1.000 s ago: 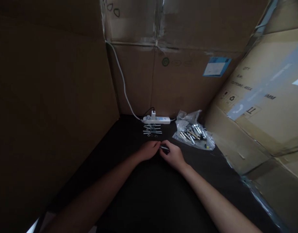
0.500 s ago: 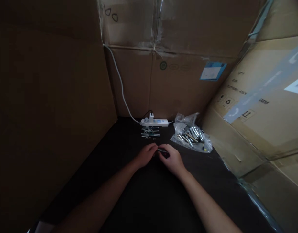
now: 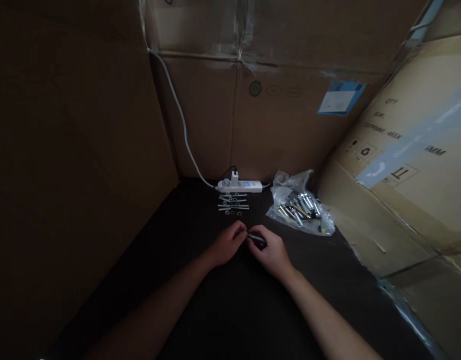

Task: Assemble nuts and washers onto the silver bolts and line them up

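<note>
Both my hands meet over the dark table top (image 3: 222,310). My right hand (image 3: 272,252) is closed around a small metal bolt (image 3: 256,238) whose shiny end points left. My left hand (image 3: 227,245) pinches at that end with fingertips together; what it holds there is too small to make out. Just beyond my hands lie several loose bolts, washers and nuts (image 3: 233,203) laid out in short rows.
A white power strip (image 3: 241,186) with a plug and a white cable sits at the table's back edge. A clear plastic bag of metal bolts (image 3: 300,209) lies at the right. Cardboard boxes (image 3: 283,115) wall in the table at left, back and right.
My hands have stayed together on the bolt, shifting only slightly toward me. The camera has tilted a little, so the boxes sit differently in the picture.
</note>
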A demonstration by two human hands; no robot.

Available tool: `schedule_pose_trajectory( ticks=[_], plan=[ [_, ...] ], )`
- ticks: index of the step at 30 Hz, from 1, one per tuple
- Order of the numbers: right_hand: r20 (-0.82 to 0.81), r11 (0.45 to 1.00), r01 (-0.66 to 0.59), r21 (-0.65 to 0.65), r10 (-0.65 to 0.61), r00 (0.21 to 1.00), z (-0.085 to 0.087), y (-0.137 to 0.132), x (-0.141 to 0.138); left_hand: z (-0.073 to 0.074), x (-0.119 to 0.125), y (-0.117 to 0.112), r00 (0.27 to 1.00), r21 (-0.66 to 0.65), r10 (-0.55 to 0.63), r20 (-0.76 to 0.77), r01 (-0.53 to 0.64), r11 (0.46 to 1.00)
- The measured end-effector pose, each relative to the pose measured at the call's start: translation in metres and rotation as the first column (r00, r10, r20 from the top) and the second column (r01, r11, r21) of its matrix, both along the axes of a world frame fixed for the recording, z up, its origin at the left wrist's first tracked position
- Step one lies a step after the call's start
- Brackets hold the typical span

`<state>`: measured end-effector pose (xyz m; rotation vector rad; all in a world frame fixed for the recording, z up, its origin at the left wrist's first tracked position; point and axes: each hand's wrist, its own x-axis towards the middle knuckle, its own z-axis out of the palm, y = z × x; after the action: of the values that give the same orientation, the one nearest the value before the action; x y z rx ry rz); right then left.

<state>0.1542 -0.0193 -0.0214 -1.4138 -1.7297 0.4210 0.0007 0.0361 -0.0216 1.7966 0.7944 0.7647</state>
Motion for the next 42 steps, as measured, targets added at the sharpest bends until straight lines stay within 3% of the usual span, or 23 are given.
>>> schedule_pose_trajectory(
  ticks=[5,11,14,17,19,22,28,33,42],
  plan=[
    [0.038,0.999,-0.030,0.020,0.030,0.999,0.006,-0.004,-0.002,-0.004,0.002,0.002,1.000,-0.045,-0.007,-0.020,0.006,0.999],
    [0.037,0.997,-0.021,0.073,0.019,0.999,0.008,-0.006,-0.001,-0.008,0.003,0.008,0.990,-0.270,0.097,0.099,-0.068,0.960],
    [0.030,0.996,-0.011,0.085,0.008,1.000,0.008,-0.006,0.001,0.002,0.002,0.004,0.972,-0.446,0.133,0.192,-0.035,0.894],
    [0.035,0.993,-0.023,0.115,0.019,0.999,0.009,-0.008,0.002,0.011,0.002,-0.004,0.953,-0.628,0.081,0.291,0.126,0.768],
    [0.049,0.989,-0.038,0.144,0.032,0.998,0.011,-0.010,0.002,0.013,0.003,-0.009,0.950,-0.701,0.058,0.308,0.185,0.689],
    [0.120,0.986,-0.074,0.148,0.057,0.991,0.015,-0.012,0.002,0.011,0.006,-0.013,0.952,-0.744,0.067,0.299,0.188,0.641],
    [0.329,0.997,-0.057,0.049,0.038,0.944,0.018,-0.012,0.006,0.005,0.009,-0.014,0.960,-0.756,0.102,0.262,0.138,0.640],
    [0.389,0.999,-0.035,0.040,0.017,0.921,0.021,-0.013,0.007,0.002,0.009,-0.013,0.961,-0.737,0.091,0.260,0.137,0.661],
    [0.449,0.998,0.003,0.068,-0.033,0.893,0.024,-0.014,0.008,0.011,0.008,-0.017,0.979,-0.628,0.005,0.203,0.126,0.768]
  ],
)
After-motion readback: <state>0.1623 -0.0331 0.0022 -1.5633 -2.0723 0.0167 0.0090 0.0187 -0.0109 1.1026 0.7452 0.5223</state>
